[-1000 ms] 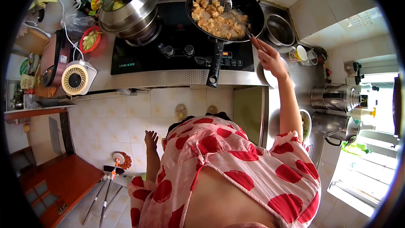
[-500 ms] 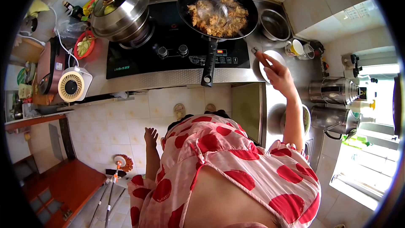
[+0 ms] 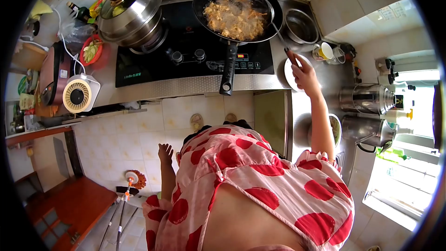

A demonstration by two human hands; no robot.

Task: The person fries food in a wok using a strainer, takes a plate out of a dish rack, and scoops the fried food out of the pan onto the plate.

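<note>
My right hand [image 3: 306, 76] is closed around the brown handle of a long metal skimmer [image 3: 281, 38]. The skimmer's round head rests inside the black wok [image 3: 200, 8], against its right side. Golden-brown pieces of food [image 3: 232, 17] bubble in oil there. The wok sits on the induction cooktop [image 3: 181, 32], its black handle pointing toward me. A white plate [image 3: 289, 75] lies just below my right hand, partly covered by it. My left hand [image 3: 166, 152] hangs free over the floor by my side, fingers spread, holding nothing.
A lidded steel steamer pot [image 3: 134, 21] stands on the left burner. Beside it are a red bowl [image 3: 91, 55] of cut vegetables and a small white fan [image 3: 78, 95]. A steel basin [image 3: 301, 27], cups [image 3: 326, 52] and metal pots [image 3: 364, 130] stand at right.
The skimmer's head has moved from the middle of the food to the wok's right side. My right hand has shifted slightly down. The left hand stays in place.
</note>
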